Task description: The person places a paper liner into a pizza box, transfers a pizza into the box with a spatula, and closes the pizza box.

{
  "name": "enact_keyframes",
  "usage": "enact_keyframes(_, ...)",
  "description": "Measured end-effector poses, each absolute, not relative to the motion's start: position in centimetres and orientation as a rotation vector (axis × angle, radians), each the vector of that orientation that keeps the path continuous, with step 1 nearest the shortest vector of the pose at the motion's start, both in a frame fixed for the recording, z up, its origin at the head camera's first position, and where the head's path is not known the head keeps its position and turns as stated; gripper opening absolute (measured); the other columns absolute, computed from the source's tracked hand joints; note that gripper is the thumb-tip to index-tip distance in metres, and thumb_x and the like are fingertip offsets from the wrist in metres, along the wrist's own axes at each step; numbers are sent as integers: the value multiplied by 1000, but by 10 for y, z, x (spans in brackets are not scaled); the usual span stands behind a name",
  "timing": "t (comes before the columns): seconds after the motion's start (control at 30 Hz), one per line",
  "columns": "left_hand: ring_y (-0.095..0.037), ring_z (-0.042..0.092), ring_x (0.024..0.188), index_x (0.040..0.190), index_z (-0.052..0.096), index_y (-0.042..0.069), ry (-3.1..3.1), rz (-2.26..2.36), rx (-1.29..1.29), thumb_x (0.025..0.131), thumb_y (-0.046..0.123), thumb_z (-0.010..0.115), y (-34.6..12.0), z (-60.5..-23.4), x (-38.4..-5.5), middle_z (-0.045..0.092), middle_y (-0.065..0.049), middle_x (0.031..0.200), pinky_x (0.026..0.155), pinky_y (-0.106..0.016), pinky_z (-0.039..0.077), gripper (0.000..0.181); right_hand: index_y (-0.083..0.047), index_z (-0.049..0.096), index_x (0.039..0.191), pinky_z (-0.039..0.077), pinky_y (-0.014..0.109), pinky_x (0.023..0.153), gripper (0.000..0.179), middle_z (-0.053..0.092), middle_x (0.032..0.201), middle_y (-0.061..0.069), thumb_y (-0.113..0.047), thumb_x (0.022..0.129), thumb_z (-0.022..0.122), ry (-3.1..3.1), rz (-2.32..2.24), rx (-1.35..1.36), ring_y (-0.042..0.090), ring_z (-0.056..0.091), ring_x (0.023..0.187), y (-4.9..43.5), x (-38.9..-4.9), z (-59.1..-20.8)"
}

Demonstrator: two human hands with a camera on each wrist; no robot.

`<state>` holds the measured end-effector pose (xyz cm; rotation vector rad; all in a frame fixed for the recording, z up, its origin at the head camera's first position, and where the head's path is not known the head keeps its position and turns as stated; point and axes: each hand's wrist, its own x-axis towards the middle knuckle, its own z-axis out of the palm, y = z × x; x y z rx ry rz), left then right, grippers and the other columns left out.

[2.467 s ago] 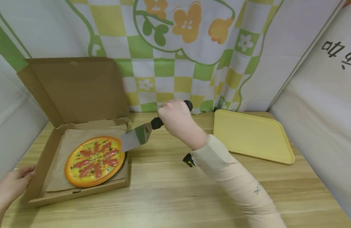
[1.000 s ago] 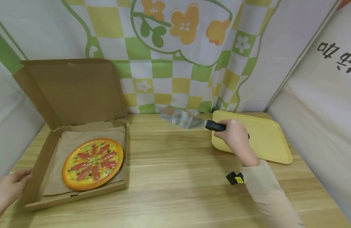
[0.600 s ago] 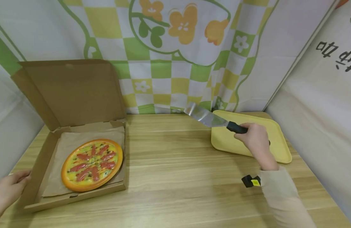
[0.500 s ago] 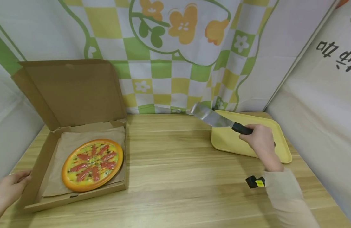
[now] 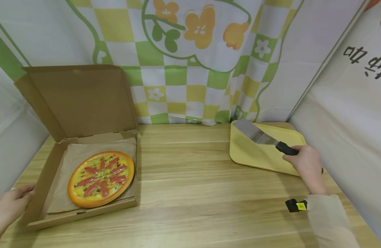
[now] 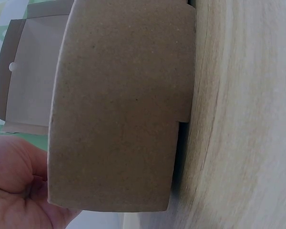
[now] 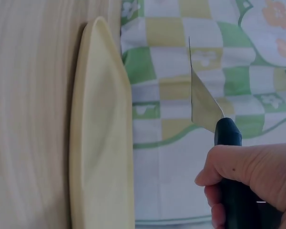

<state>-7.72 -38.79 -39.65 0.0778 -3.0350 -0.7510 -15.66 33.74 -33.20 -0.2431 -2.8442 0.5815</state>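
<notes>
Taking the head view as our clock dial, we are judging the work to be at an early stage. The brown cardboard box (image 5: 82, 103) is standing open toward nine o'clock, and we are already gripping the silver metal spatula (image 5: 261, 136) by its black handle. The round, orange-crusted pizza with red strips (image 5: 100, 179) is lying whole inside the box at eight o'clock; we are not yet carrying any of it on the blade.

Our right hand (image 5: 307, 165), between three and four o'clock, is clamping the handle, the blade pointing toward ten and hovering above the yellow rectangular tray (image 5: 252, 151). Our left hand (image 5: 14, 204), at eight o'clock, is holding the box's side wall, its fingertips partly hidden.

Whereas the earliest frame is showing the blade beside the pizza's edge, we are now holding it well apart; pizza, box and left hand are keeping their places.
</notes>
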Motion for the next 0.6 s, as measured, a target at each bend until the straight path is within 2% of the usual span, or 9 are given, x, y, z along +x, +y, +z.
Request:
enact_keyframes(0.23, -61, 45, 92, 105, 40, -31, -3036, -745, 82, 94, 1, 37, -391, -400, -78, 45, -47, 102, 65, -49, 43, 35, 14, 60, 103, 44, 47, 64, 44, 60, 97, 32, -19, 75, 69, -2858, 562, -273, 44, 55, 82, 358, -153, -343)
enact_keyframes(0.47, -63, 41, 93, 107, 37, -31, -3054, -757, 84, 94, 2, 36, -392, -401, -77, 43, -47, 102, 75, -62, 35, 36, 17, 60, 101, 44, 51, 68, 44, 58, 98, 35, -18, 75, 69, -2863, 570, -310, 48, 54, 84, 373, -151, -355)
enact_keyframes(0.6, -63, 42, 92, 106, 38, -31, -3036, -750, 83, 94, 2, 37, -391, -400, -76, 45, -47, 101, 74, -61, 35, 35, 18, 59, 100, 44, 52, 69, 45, 57, 98, 36, -18, 75, 69, -2878, 569, -338, 48, 53, 84, 382, -150, -360)
